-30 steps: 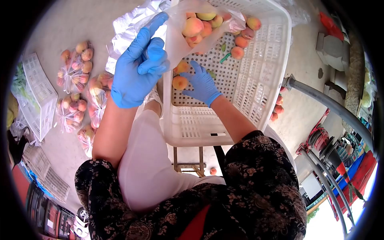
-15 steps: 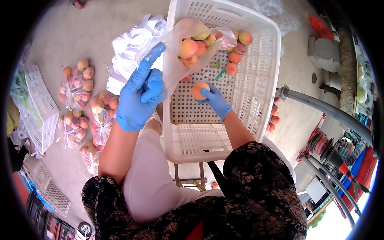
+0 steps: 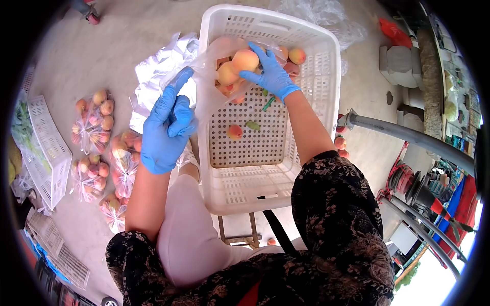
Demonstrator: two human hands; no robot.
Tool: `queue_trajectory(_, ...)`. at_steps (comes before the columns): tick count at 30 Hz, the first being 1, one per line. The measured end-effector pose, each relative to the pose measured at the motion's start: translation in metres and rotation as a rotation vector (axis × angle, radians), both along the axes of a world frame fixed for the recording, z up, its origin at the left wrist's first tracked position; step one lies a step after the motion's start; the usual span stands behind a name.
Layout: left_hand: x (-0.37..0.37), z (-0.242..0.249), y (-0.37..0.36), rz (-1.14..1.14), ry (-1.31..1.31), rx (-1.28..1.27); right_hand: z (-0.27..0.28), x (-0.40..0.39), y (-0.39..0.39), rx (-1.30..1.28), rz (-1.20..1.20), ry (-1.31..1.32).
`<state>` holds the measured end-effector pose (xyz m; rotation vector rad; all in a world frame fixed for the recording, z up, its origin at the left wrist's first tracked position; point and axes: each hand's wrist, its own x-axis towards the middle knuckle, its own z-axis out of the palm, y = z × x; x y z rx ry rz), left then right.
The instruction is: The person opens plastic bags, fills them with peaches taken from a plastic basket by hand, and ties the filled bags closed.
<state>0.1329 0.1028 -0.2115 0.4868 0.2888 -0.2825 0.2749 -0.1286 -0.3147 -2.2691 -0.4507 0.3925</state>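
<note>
My left hand (image 3: pixel 167 122), in a blue glove, pinches the edge of a clear plastic bag (image 3: pixel 203 71) at the left rim of a white crate (image 3: pixel 321 117). The bag spreads over the crate's upper left part, with several peaches in it. My right hand (image 3: pixel 273 75), also gloved, is curled around a peach (image 3: pixel 245 60) at the bag's opening, its fingers on the fruit's right side. A small peach (image 3: pixel 235 132) and green leaves lie on the perforated crate floor. More peaches (image 3: pixel 297 56) sit at the crate's far end.
Several knotted bags of peaches (image 3: pixel 93 121) stand on the floor at the left, near a white crate of greens (image 3: pixel 48 148). White crumpled bags (image 3: pixel 164 76) lie beside my crate. A metal pole (image 3: pixel 408 133) extends at the right.
My right hand has moved up and forward with a peach, from the crate's middle to the bag. A small peach and a leaf now show on the crate floor. The view has shifted slightly.
</note>
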Motion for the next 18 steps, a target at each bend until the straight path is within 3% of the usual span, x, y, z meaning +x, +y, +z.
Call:
queue_trajectory(2, 0.004, 0.000, 0.003, 0.014, -0.012, -0.044, 0.008, 0.005, -0.008, -0.392, 0.133, -0.399)
queue_trajectory(5, 0.003, 0.000, 0.005, 0.006, -0.027, -0.086, 0.018, 0.013, -0.013, -0.702, -0.007, -0.707)
queue_trajectory(7, 0.003, 0.000, 0.006, 0.000, -0.017, -0.092, 0.007, 0.021, -0.014, -0.744, -0.090, -0.606)
queue_trajectory(9, 0.003, 0.003, 0.005, 0.006, 0.022, -0.072, -0.012, 0.034, -0.016, -0.562, -0.147, -0.383)
queue_trajectory(14, 0.006, 0.005, 0.005, 0.062, 0.019, -0.083, -0.035, 0.037, -0.029, 0.327, -0.229, 0.422)
queue_trajectory(18, 0.004, 0.003, 0.009, 0.080, 0.021, -0.067, -0.044, 0.033, -0.042, 0.785, -0.412, 0.520)
